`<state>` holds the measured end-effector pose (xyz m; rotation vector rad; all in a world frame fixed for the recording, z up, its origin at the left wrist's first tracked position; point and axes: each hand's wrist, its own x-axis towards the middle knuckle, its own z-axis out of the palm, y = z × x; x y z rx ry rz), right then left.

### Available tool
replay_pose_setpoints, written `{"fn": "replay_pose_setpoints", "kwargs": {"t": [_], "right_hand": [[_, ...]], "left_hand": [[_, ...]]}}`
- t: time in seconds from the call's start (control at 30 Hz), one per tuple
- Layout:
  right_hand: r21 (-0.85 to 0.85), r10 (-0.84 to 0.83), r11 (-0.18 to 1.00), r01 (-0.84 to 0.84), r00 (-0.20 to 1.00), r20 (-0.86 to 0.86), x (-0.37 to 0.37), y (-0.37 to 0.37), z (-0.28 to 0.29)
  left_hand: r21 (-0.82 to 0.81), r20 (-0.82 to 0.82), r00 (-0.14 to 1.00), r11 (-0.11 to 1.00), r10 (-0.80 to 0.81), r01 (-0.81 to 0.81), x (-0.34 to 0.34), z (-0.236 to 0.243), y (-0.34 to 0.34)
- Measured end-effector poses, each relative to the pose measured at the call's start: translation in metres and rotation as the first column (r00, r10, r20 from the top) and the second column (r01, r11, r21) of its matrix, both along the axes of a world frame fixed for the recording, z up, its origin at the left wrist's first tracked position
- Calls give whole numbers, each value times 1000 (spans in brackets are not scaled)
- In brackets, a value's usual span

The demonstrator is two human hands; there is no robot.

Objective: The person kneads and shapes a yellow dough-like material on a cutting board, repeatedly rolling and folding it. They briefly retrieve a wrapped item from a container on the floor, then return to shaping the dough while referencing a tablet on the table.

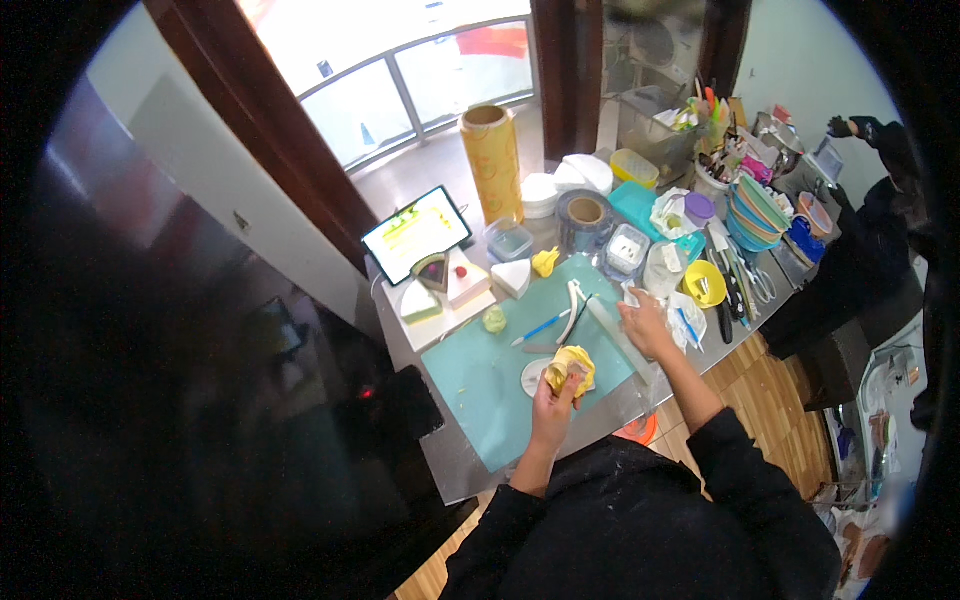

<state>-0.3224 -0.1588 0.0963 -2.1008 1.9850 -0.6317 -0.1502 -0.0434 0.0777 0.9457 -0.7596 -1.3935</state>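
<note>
Black clothing [640, 520] is showing below the left grip [553, 408], which is pinching a yellow ruffled piece [574, 358]; overpressing risks denting it; right grip's [645, 325] closure I cannot tell

the single head view looks down from the wearer's head, over the dark-clothed torso [625, 520] at the lower edge, and faces forward across the surface [458, 480] toward the bright window [425, 85] at the top. it sits close enough that the left hand [550, 408] and right hand [646, 328] fall near mid-frame, while the wide fisheye lens also takes in the wooden floor [755, 405] at right, its round field darkening at the corners.
</note>
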Motion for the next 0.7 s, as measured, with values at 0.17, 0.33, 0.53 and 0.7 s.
{"fn": "replay_pose_setpoints", "kwargs": {"t": [0.17,0.33,0.53,0.7], "right_hand": [[9,213,962,-275,768,604,41,41,20],[192,-158,981,31,701,696,33,39,3],[188,-268,960,206,496,826,-23,26,-45],[287,-322,946,153,327,888,-47,44,14]], "left_hand": [[-38,552,832,999,51,-37,-24,6,-13],[-223,736,656,975,170,-3,-51,12,-13],[-89,776,629,979,-47,182,-65,19,-1],[251,141,934,924,-330,288,-67,17,-22]]}}
